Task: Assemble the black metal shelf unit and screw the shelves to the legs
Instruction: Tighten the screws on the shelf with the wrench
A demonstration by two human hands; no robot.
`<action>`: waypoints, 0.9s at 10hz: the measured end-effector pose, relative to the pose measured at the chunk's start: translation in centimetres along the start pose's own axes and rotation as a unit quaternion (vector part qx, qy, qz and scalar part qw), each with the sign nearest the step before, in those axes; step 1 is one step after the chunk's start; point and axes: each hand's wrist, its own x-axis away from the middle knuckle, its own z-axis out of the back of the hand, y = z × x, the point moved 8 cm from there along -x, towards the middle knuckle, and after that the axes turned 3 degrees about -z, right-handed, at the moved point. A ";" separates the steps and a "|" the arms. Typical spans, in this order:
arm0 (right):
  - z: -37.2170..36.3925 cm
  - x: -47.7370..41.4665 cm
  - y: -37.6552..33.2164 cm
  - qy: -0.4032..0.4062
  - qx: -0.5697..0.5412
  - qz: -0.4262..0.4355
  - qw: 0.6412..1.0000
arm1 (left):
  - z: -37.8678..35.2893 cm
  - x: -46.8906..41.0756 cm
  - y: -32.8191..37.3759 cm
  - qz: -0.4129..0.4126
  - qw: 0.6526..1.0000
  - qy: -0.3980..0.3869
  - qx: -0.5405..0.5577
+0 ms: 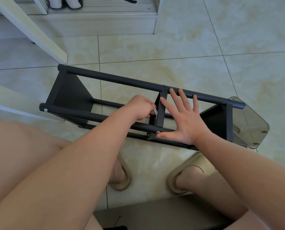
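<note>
Here I see the black shelf unit (68, 95) lying on its side on the tiled floor (171, 52), just beyond the knees. The left hand (141, 107) curls round a small silver tool (155, 113), held against the middle shelf (161, 113). The right hand (186, 120) lies flat, fingers spread wide, with the fingertips on the far leg (121, 79) and the thumb on the near leg (97, 116) beside a screw (158, 132).

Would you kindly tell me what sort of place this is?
Probably a room at home: a tiled floor, slippers on the person's feet, and white furniture legs beside the shelf unit.
</note>
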 end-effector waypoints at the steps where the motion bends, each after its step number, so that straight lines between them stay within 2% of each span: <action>1: 0.0 0.0 0.0 0.001 -0.005 0.001 1.000 | 0.5 -0.2 -0.1 0.010 0.999 0.028 0.028; 4: 0.0 0.0 0.0 0.003 -0.004 0.002 1.000 | -0.1 -0.3 -0.2 0.006 1.000 0.003 0.002; 7: -0.1 0.2 -0.2 0.005 -0.006 0.005 1.000 | -1.2 -0.2 -1.2 0.069 0.996 -0.051 -0.022; 9: 0.0 0.2 -0.2 0.006 -0.007 0.005 1.000 | -1.2 -0.2 -1.2 0.042 0.994 -0.087 -0.051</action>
